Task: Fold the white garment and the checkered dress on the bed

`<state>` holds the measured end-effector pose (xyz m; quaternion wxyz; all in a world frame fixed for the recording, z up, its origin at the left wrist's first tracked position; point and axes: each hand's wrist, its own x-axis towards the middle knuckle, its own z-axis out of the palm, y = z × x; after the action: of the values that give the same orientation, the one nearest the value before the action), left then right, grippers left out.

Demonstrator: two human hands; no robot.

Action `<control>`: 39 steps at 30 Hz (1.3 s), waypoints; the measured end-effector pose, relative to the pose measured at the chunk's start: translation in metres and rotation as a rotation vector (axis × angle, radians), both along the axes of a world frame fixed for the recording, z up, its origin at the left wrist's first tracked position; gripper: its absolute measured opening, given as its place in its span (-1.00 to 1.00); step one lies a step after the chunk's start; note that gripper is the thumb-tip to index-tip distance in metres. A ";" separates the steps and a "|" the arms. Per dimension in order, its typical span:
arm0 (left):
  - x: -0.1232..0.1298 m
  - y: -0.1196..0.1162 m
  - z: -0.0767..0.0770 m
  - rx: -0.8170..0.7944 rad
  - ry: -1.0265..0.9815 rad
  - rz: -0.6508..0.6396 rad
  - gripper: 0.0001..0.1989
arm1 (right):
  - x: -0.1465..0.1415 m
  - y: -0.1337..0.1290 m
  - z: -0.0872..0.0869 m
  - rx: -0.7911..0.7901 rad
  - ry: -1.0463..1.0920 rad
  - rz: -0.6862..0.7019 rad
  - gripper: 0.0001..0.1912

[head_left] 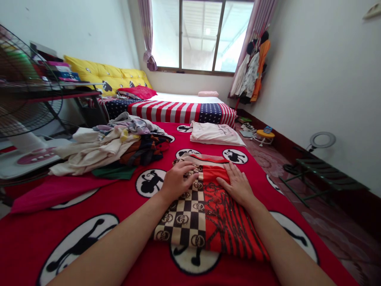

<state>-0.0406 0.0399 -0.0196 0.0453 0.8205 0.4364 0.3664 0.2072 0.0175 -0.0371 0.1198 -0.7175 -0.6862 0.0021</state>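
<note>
Your left hand (178,180) lies palm down on the folded garment of red fabric with a black-and-cream checkered panel (205,212), fingers slightly curled over the checkered side near its far edge. It grips nothing; it presses on the cloth. Your right hand (236,183) lies flat and open on the red side of the same garment, fingers spread and pointing away from you. It also holds nothing.

The garment sits folded on the red fleece blanket with round white-and-black cartoon medallions (89,198) that covers the bed in front of you. The garment lies roughly at the middle of the blanket, its near edge overlapping one medallion.

Beyond the garment, a folded pale pink cloth item (214,134) rests on the same blanket, well apart from your hands. To your left, a loose heap of cream, grey and dark mixed clothes (113,145) lies on the blanket, unfolded, near but not touching the garment.

Further back stands a second bed with a stars-and-stripes cover (175,110) and a yellow padded headboard (104,73). A black wire-caged fan (20,91) stands at far left. A dark green folding rack (324,176) sits on the floor at right, with a ring light (323,140) near it against the wall.
</note>
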 end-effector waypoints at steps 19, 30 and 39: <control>-0.022 0.048 -0.003 -0.456 -0.564 0.051 -0.69 | -0.002 -0.001 0.001 0.016 0.010 0.005 -0.29; -0.024 0.066 0.006 -0.333 -0.567 0.121 -0.63 | -0.003 -0.003 0.005 -0.001 0.056 0.008 -0.33; -0.005 0.061 0.032 -0.424 -0.284 -0.050 -0.70 | -0.001 -0.003 0.004 0.013 0.085 0.022 -0.36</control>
<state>-0.0459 0.1005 0.0128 0.2864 0.7434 0.4724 0.3770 0.2063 0.0146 -0.0336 0.1534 -0.7084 -0.6883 0.0296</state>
